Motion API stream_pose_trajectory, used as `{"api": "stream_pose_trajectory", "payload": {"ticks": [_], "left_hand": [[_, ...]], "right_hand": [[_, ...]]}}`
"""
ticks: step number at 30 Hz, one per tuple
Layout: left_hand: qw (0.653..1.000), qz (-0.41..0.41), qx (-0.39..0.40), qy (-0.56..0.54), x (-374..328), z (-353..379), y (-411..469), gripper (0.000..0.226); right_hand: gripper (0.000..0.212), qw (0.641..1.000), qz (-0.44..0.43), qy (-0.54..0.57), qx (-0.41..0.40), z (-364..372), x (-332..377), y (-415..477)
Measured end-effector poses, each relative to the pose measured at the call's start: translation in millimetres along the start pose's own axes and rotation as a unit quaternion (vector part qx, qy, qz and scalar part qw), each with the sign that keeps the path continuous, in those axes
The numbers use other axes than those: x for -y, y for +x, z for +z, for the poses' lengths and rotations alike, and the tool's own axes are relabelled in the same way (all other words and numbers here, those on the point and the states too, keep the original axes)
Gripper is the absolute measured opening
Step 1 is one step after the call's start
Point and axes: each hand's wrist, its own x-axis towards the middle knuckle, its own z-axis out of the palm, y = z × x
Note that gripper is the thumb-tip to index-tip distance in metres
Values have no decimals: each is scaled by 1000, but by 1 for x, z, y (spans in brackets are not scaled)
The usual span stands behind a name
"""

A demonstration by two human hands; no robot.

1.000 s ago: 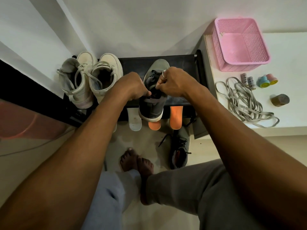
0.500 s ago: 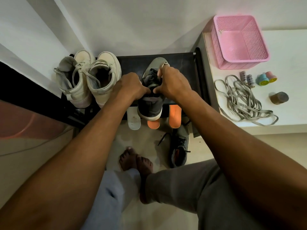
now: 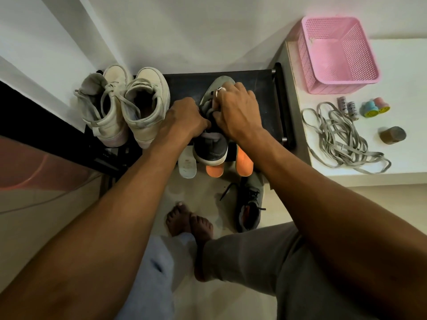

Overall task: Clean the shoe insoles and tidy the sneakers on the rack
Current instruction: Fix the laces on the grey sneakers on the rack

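White counter (image 3: 411,65): pink mesh basket (image 3: 339,54) at far-left corner; blue and pink stampers (image 3: 376,107) and brown cylinder (image 3: 393,134) mid-surface.

Black shoe rack (image 3: 254,88) stands vs. the wall. Top shelf: pair of white sneakers (image 3: 124,107) at L end, touching, toes to back edge. Grey sneaker (image 3: 211,148) R of centre, heel over front edge. White insole (image 3: 187,166) & orange insoles (image 3: 215,170) poke past front edge; which shelf, can't tell.

White counter (image 3: 404,65) beside rack's R end: pink basket (image 3: 342,87) at back L corner, heap of grey laces (image 3: 339,137) near front edge, 2 small grey rolls (image 3: 346,106), blue & pink bits (image 3: 375,108), brown cylinder (image 3: 392,134).

Floor (image 3: 57,227): 2nd grey sneaker (image 3: 250,209) below rack's front R, laces loose; bare feet (image 3: 189,222) nearby.
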Motion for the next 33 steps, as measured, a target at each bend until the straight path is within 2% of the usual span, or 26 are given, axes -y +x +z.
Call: {"api": "stream_pose_trajectory", "payload": {"ticks": [2,6,12,17,19,21,22,25,28,33], "left_hand": [[1000,-4,-5,2,1,0,0,25],[1000,-12,-6,-4,-2,0,-1,21],[990,-81,45,-104,-4,6,-3,9],[983,-99,80,-130,-3,2,-3,19],[990,-68,62,-111,-3,-3,-5,45],[998,15,10,-53,-6,-8,-5,70],[997,68,-11,-40,-8,-10,-6,74],[987,149,-20,-56,-13,-10,-6,67],[986,157,-28,-49,-10,-2,-4,56],[978,180,-106,12,-9,4,3,31]], "right_hand": [[12,999,27,43,-15,-2,-1,1],[23,994,78,68,-17,-3,-2,1],[25,961,182,197,-60,-2,-5,5],[20,940,212,264,-47,-4,-9,7],[19,944,198,261,-37,-5,-12,6],[18,945,190,264,-32,-5,-16,6],[17,945,188,267,-32,-5,-18,6],[19,950,176,257,-24,-3,-22,4],[26,960,167,225,-6,0,-25,2],[32,970,166,179,-9,3,-25,3]]}}
